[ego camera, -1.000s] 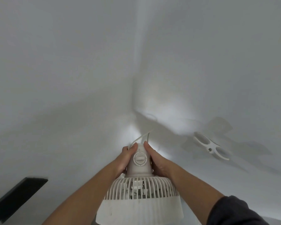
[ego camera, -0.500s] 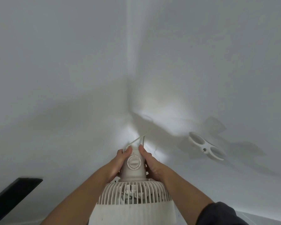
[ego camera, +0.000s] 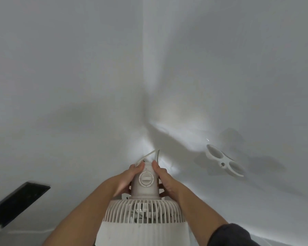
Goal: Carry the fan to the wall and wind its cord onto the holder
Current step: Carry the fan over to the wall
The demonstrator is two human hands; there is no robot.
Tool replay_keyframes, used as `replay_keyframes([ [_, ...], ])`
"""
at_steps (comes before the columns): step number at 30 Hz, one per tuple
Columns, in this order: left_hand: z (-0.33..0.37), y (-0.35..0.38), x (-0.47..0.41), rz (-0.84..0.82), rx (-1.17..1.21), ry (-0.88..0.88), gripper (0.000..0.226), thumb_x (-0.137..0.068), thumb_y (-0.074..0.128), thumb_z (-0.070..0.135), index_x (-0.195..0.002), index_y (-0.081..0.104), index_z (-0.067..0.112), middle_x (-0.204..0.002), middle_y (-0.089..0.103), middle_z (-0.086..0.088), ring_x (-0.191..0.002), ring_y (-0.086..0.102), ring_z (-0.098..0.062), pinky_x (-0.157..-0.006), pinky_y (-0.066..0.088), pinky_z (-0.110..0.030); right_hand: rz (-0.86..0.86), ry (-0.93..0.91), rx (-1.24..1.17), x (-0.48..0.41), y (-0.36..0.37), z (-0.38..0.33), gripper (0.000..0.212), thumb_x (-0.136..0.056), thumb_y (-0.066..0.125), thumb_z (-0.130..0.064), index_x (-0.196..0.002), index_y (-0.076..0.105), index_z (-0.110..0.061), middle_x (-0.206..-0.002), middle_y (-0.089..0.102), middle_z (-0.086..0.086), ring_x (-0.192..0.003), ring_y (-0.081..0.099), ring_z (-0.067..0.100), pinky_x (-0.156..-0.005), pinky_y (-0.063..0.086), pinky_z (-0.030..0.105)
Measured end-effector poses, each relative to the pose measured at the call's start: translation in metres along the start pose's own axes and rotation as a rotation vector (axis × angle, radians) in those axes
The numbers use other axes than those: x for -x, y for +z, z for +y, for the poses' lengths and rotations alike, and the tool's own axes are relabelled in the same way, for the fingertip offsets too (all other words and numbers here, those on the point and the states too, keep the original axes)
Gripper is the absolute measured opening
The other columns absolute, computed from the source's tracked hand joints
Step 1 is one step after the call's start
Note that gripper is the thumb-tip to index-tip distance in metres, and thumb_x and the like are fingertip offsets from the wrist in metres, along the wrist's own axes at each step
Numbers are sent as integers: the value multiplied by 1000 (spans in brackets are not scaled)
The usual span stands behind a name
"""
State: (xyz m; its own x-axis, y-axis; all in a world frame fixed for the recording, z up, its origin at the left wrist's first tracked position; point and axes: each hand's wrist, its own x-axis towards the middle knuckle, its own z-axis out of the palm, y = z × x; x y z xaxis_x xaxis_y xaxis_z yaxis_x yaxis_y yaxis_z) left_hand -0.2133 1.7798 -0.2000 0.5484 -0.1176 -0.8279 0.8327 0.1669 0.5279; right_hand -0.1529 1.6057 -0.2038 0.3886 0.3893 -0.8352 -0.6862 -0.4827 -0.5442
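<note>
A white fan (ego camera: pixel 144 212) fills the bottom middle, its motor housing with a round dial pointing away from me toward the wall corner. My left hand (ego camera: pixel 127 180) grips the housing's left side and my right hand (ego camera: pixel 163 178) grips its right side. A short loop of white cord (ego camera: pixel 150 154) sticks out past my fingertips at the housing's far end. The white two-loop cord holder (ego camera: pixel 224 160) is fixed on the right wall, apart from the fan and to its right.
Two white walls meet in a corner (ego camera: pixel 146 86) straight ahead. A black flat object (ego camera: pixel 18 203) sits at the lower left edge. A strip of floor shows along the bottom left.
The fan and both hands sit slightly higher in the frame. The corner and holder have shifted a little as the view moved.
</note>
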Motion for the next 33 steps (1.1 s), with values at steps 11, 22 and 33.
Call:
replay_keyframes([
  [11, 34, -23, 19, -265, -200, -186, 62, -84, 51, 64, -127, 50, 19, -134, 56, -12, -125, 53, -33, -110, 38, -55, -64, 19, 110, 5, -4, -10, 105, -53, 52, -94, -132, 49, -25, -129, 58, 0, -109, 62, 26, -83, 57, 50],
  [22, 37, -42, 19, -379, -501, -159, 95, -53, 81, 65, -127, 57, 10, -132, 59, -18, -119, 59, -35, -95, 54, -47, -335, -8, 316, -4, -20, -20, 87, -72, 59, -72, -136, 48, -14, -138, 51, 8, -117, 59, 25, -94, 52, 48],
  [33, 50, -27, 32, -161, -1018, -14, 39, -91, 52, 55, -101, 58, 18, -94, 69, -3, -65, 65, -16, -60, 52, -24, -266, -133, 648, 2, -27, -23, 80, -75, 54, -71, -136, 48, -19, -132, 60, 4, -117, 60, 20, -98, 49, 45],
])
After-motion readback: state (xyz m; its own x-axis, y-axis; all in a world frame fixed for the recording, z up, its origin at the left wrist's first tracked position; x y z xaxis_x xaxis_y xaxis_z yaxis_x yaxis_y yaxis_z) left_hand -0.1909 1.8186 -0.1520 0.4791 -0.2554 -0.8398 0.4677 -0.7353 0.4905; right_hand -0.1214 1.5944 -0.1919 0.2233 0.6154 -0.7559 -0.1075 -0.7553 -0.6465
